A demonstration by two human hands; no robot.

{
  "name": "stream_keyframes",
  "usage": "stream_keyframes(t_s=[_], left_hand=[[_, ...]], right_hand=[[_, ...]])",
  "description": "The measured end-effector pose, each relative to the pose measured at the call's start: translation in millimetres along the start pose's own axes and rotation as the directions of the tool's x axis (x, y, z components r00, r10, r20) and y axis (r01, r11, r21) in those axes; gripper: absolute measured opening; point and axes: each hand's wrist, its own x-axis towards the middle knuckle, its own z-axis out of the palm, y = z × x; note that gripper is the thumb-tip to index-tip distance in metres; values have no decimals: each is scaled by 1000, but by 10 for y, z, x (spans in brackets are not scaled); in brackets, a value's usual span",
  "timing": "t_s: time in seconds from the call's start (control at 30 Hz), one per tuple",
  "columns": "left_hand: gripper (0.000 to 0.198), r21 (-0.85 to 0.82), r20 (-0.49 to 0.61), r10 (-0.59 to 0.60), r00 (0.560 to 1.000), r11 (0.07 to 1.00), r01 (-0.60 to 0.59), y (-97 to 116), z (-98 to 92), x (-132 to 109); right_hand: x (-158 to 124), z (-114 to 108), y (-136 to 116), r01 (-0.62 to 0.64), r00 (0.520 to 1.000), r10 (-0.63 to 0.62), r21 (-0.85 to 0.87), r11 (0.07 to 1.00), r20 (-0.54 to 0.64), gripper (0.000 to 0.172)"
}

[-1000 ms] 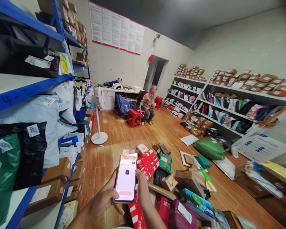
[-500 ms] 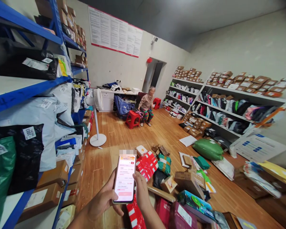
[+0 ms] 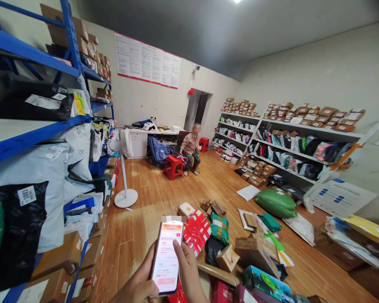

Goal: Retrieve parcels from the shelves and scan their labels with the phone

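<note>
A smartphone (image 3: 166, 263) with a lit white and pink screen is held upright at the bottom middle of the head view. My left hand (image 3: 142, 273) is closed round its left edge, the thumb lying over the lower corner of the screen. Along the right edge rests my right hand (image 3: 188, 267), its thumb on the upper part of the screen and its other fingers mostly hidden. Text on the screen is too blurred to read. Just beyond the phone lies a red-and-white wrapped parcel (image 3: 196, 229) on the floor.
Parcel-filled blue shelving (image 3: 38, 130) stands close on the left, a white fan (image 3: 126, 198) beside it. Parcels, a brown box (image 3: 255, 252) and a green sack (image 3: 276, 202) lie ahead to the right. A person (image 3: 190, 147) sits near a red stool (image 3: 173, 167). White shelves (image 3: 312, 128) line the right wall.
My right thumb has moved up the screen. The camera has tilted upward, so the room and the phone appear lower in the picture. Both hands stay on the phone.
</note>
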Motion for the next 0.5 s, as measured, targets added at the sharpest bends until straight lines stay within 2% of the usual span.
stream_keyframes(t_s=[0.13,0.27,0.5], left_hand=[[110,6,14,38,999,999,-38,70,70,12],[110,16,5,27,1000,1000,-27,120,105,27],[113,14,-60,39,997,999,-38,84,77,73]], right_hand=[[-26,5,-74,-15,1000,16,28,999,-16,71],[-29,20,-152,-12,999,16,84,996,-49,71],[61,29,-93,-35,998,40,96,995,-56,72]])
